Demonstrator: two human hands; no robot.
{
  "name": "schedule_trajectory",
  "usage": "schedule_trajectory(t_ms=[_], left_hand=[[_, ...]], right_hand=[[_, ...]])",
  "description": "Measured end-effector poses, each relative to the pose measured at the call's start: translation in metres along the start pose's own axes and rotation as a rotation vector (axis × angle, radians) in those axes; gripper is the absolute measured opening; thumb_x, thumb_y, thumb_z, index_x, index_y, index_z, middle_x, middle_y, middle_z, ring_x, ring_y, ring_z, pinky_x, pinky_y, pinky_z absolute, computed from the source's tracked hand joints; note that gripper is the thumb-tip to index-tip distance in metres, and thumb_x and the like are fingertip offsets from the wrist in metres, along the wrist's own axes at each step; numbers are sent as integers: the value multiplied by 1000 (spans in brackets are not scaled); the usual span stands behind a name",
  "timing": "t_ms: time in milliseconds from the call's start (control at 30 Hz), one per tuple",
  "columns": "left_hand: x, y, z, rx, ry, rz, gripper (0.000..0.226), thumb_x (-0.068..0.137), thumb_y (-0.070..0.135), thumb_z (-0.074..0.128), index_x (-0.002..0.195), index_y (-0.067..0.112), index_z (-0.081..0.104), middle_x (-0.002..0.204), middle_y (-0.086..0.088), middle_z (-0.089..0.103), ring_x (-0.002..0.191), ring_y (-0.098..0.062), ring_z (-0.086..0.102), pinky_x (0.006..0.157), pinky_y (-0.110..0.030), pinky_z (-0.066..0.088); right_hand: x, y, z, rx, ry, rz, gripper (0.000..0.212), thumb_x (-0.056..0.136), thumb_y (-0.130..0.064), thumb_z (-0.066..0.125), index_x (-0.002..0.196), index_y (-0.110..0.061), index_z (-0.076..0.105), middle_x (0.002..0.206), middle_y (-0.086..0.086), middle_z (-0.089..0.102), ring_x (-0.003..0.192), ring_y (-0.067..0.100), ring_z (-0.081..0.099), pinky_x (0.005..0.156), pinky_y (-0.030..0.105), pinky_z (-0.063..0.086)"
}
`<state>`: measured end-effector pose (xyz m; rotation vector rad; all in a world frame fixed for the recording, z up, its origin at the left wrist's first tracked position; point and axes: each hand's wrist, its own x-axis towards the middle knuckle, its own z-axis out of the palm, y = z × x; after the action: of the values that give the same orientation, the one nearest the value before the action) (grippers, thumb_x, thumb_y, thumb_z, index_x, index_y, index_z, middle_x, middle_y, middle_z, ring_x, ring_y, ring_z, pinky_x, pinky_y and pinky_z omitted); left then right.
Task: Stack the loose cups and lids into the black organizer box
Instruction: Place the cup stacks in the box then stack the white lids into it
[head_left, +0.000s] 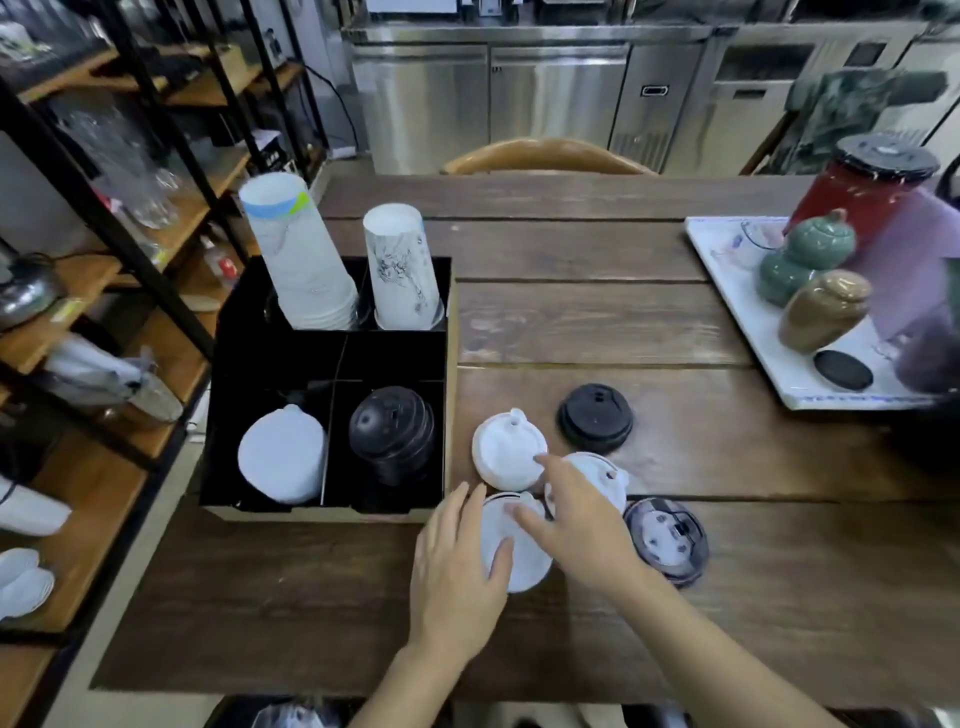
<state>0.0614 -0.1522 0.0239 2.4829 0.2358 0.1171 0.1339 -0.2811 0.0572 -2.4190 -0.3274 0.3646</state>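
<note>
Lids: 5 lie loose on the worktop (571, 322) beside the part-filled black organizer box (332, 358), left hand (457, 566) spread on a white lid (511, 545), right hand (576, 519) open, holding nothing

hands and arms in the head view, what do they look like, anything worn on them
Both the left hand and the right hand are bare: no gloves, rings, watch or bracelet show. The forearms are bare too, with no sleeve in view down to the frame's bottom edge.
</note>
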Motion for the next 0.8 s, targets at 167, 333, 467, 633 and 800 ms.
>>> schedule_trajectory(t_ms=[167, 333, 467, 633, 800], left_hand=[[-15, 5, 19, 46, -138, -256, 65, 93, 42, 46, 148, 18, 18, 155, 4, 26, 143, -16, 20, 114, -29, 23], [-7, 18, 20, -324, -57, -554, 49, 87, 14, 60, 132, 16, 41, 131, -10, 49, 114, -22, 45, 90, -32, 42], [2, 23, 17, -689, -13, -758, 33, 79, -3, 65, 107, 10, 51, 102, -4, 60, 98, -22, 56, 80, -35, 50], [15, 41, 13, -885, 10, -721, 26, 82, 3, 67, 107, 8, 60, 96, -4, 65, 88, -16, 62, 72, -31, 53], [45, 71, 26, -850, -80, -643, 16, 87, 7, 63, 101, 13, 59, 94, -1, 63, 89, -17, 61, 80, -38, 56]], right_hand=[[-22, 35, 27, -51, -158, 128, 45, 87, -46, 54, 116, -13, 47, 115, 3, 46, 108, 20, 48, 87, 31, 42], [-26, 39, 43, 11, -149, 147, 42, 80, -41, 62, 108, -11, 52, 109, 4, 40, 108, 22, 43, 90, 32, 41], [-27, 35, 41, 422, -120, 253, 39, 79, -26, 70, 104, -17, 41, 108, 0, 51, 103, 18, 52, 80, 27, 48], [-23, 42, 11, 616, 30, 207, 30, 88, -18, 62, 110, -19, 42, 97, -8, 54, 87, 2, 54, 63, 13, 43], [-10, 57, -18, 585, 163, 194, 32, 86, -19, 62, 115, -22, 48, 104, -8, 57, 94, 9, 56, 71, 18, 46]])
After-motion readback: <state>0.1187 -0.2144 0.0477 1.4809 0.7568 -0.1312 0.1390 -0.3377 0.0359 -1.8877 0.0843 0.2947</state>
